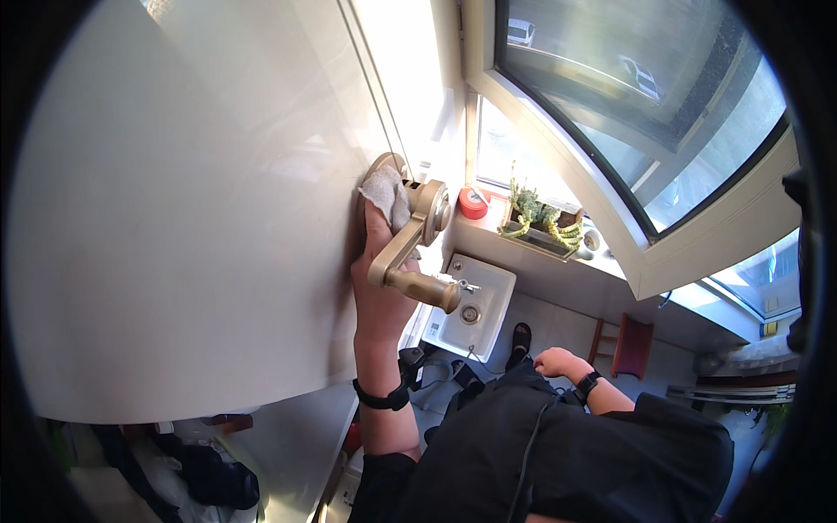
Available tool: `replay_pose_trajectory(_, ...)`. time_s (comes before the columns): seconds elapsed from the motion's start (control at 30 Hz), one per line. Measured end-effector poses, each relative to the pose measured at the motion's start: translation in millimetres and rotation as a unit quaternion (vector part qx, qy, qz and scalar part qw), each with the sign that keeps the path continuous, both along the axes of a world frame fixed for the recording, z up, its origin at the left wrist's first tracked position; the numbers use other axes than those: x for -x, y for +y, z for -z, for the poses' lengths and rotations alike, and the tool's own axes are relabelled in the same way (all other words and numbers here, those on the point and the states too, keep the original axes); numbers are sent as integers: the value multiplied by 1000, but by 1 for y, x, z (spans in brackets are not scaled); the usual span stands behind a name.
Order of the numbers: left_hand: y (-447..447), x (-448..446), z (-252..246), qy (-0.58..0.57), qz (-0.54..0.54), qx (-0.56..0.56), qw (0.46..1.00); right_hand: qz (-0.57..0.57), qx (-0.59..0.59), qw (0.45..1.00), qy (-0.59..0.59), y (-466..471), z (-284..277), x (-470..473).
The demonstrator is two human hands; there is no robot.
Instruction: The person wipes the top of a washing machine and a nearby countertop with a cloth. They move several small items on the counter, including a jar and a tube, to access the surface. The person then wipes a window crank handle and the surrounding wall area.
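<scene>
My left hand [380,297] is raised to a bronze-coloured hand crank [400,247] mounted on a pale wall panel [183,216]. It grips a grey cloth [386,191], which lies against the crank's housing and round base plate [387,160]. The thumb is on the cloth; the other fingers are largely hidden behind the crank arm. The crank's turned grip [424,289] points down to the right, in front of the hand. Two thin cords [376,91] run upward from the housing. Beside my waist hangs my right hand [559,361], fingers curled, with nothing visible in it.
Below the crank is a white sink [500,297] with a tap [467,286]. The windowsill carries a red round container [473,202] and a succulent planter [539,222]. An opened window sash [660,271] juts in at upper right. A small red-seated stool [633,346] stands on the floor.
</scene>
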State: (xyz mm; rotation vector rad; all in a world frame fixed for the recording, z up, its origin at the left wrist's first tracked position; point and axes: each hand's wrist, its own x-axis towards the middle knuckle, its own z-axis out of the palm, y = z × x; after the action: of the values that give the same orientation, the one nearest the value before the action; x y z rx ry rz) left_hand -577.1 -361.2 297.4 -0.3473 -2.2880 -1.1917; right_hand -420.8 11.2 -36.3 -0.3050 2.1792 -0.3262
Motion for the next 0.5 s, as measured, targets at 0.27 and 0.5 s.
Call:
replay_pose_trajectory(0.27,-8,-2,-11,-40,160,-99,981,-22,-3,1000,-1,-7,-5,7)
replay_pose_trajectory(0.5,-4,-12,-11,-171,13,-38,984,-23,5,1000,16,-12,-5,25)
